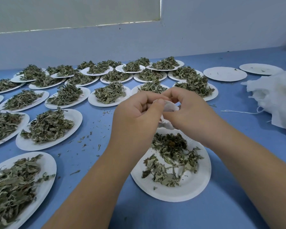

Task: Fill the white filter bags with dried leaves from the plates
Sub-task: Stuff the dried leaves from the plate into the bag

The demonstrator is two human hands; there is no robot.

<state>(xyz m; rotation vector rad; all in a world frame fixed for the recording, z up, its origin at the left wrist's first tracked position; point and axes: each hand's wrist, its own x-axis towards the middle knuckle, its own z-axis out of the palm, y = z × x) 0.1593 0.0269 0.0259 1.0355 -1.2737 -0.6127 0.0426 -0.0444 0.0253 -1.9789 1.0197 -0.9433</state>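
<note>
Blue covering spreads over the table (pixel 92 162), and the part-emptied plate (pixel 196 187) nearest the person is the one in use. Just above its far rim, the left hand (pixel 135 111) and right hand (pixel 186 109) each pinch one white filter bag (pixel 169 107) with curled fingers. Best, I'd say, to spread its mouth wide over that plate, so stray dried leaves (pixel 172 151) drop back. Spare bags (pixel 274 96) lie heaped to its right.
</note>
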